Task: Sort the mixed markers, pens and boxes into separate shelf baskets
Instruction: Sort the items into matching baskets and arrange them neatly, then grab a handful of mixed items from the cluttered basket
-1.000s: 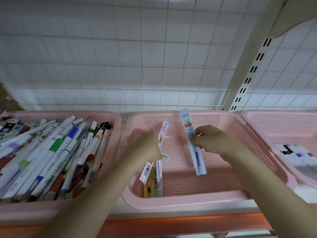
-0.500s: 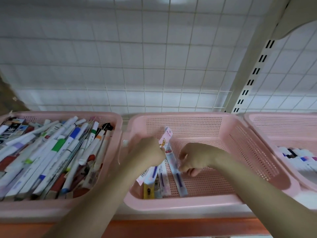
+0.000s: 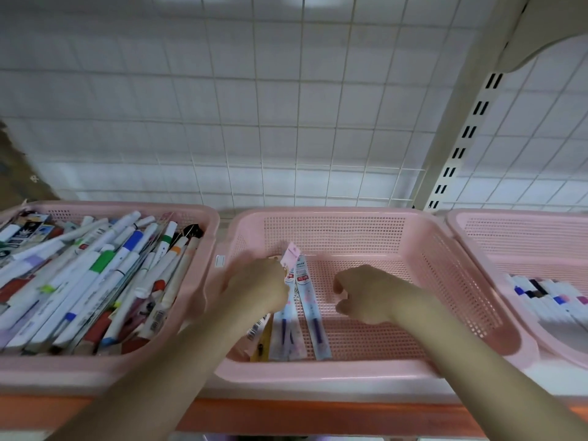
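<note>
At the left of the frame, a pink basket (image 3: pixel 203 249) is packed with mixed markers (image 3: pixel 105 275), pens and small boxes, most lying with their long axes running from lower left to upper right. Just beside it, at centre, a second pink basket (image 3: pixel 429 259) holds a short row of packaged pens (image 3: pixel 313 316) along its left side, their long axes running from the near rim toward the back wall. The person's left hand (image 3: pixel 257 289) sits over the upper ends of those packs, fingers curled round a pink-topped pack (image 3: pixel 291 261) that stands tilted above the others. The right hand (image 3: pixel 366 294) hovers to the right of the row, near it but apart from it, fingers loosely curled and holding nothing that can be seen. The two hands are apart, with the flat-lying packs between them and slightly toward the camera. The left hand is plainly the nearer to the row; the pack it holds would seem to need only lowering along the same axis to lie with the rest. At the right edge, a third basket (image 3: pixel 471 224) holds a few white markers (image 3: pixel 547 297). Judging by the crowded left basket, most of the sorting remains.
</note>
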### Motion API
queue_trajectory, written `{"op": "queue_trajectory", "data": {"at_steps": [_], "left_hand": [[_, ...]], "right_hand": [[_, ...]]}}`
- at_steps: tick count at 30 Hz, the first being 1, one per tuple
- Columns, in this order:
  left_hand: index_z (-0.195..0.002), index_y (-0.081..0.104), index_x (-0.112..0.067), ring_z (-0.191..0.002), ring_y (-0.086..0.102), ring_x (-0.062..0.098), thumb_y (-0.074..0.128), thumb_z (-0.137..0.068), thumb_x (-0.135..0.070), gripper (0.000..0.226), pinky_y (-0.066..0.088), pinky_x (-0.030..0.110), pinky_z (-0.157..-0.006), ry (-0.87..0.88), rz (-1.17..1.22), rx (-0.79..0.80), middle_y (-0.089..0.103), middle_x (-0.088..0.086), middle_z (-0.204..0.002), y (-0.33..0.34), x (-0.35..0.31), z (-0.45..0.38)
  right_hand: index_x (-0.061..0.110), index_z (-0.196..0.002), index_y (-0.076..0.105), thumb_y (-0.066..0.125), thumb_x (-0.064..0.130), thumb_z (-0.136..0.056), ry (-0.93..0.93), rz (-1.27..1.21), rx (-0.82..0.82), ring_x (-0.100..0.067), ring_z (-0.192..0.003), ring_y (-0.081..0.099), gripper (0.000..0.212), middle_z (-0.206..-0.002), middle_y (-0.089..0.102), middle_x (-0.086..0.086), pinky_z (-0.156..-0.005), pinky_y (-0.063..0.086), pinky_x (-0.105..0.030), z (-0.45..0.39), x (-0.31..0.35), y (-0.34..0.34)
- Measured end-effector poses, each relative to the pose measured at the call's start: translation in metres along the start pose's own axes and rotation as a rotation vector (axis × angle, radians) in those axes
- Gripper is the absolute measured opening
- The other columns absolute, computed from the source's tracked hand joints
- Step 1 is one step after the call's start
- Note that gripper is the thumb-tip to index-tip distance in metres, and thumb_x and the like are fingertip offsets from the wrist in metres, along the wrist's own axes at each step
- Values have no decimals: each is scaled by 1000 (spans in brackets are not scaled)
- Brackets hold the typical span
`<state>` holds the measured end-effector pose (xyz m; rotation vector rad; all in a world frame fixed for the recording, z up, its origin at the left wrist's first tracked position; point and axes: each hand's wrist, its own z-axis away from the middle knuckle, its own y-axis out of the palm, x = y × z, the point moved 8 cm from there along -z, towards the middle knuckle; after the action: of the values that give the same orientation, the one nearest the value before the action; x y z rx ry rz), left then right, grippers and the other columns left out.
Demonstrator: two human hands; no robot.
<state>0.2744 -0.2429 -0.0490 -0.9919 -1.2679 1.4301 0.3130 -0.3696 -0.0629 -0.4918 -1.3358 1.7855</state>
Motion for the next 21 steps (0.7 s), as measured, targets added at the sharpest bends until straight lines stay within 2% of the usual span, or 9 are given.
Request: {"op": "queue_trajectory", "data": {"at_steps": [3,6,8,11,13,16,18,19,21], "left_hand": [[-122,54,-10,-102,52,24,44,-97,-27,32,35,28,-75,-101,37,-75,59,8,-105,-4,9,0],[-128,47,-10,-112,47,26,42,-95,-41,45,40,33,-84,-208,75,-73,54,12,-117,4,17,2],[-131,45,-11,-109,50,25,46,-92,-46,52,45,33,-85,-238,48,-53,54,10,-117,11,19,6],[-110,59,-9,-93,55,22,51,-92,-42,39,43,26,-73,-241,1,-73,58,6,-101,10,18,15],[-104,61,-11,-84,55,17,53,-93,-37,30,46,26,-70,-200,75,-141,57,2,-95,-1,17,22],[-116,60,-13,-78,59,11,57,-92,-30,30,49,25,-74,-150,404,-281,66,3,-97,-26,21,42],[-119,60,-16,-78,61,7,57,-92,-29,30,49,21,-77,-165,519,-424,70,1,-100,-47,33,60],[-115,63,-18,-74,61,4,57,-92,-28,26,48,17,-73,-176,540,-497,70,-2,-95,-56,42,69],[-99,67,-23,-57,57,-1,57,-91,-26,13,40,9,-55,-211,583,-623,68,-10,-73,-70,63,87]], "right_hand": [[12,-131,51,47,12,-94,-123,27,53,-25,-113,54,37,-125,56,-9,-87,44,-27,3,17,6],[8,-123,56,44,8,-94,-246,95,40,-26,-111,54,31,-122,57,-10,-90,45,-30,3,37,8],[6,-119,57,46,7,-92,-306,128,16,-27,-111,54,29,-121,58,-11,-91,46,-32,2,46,11],[5,-115,59,48,6,-90,-353,149,9,-28,-108,56,27,-118,58,-13,-92,47,-37,1,50,16],[5,-116,58,46,7,-91,-364,126,4,-28,-108,56,28,-119,58,-12,-92,47,-37,3,45,16],[6,-115,59,45,7,-91,-382,133,-22,-27,-108,56,28,-118,58,-11,-91,46,-33,7,36,11],[8,-117,58,44,12,-94,-397,120,-79,-25,-110,54,28,-119,58,-10,-92,44,-32,11,33,-1],[10,-118,57,43,17,-95,-402,105,-120,-24,-110,52,28,-120,57,-9,-92,43,-32,14,34,-9],[13,-118,57,43,24,-97,-411,58,-213,-21,-109,52,28,-118,59,-6,-90,41,-30,20,39,-28]]}}
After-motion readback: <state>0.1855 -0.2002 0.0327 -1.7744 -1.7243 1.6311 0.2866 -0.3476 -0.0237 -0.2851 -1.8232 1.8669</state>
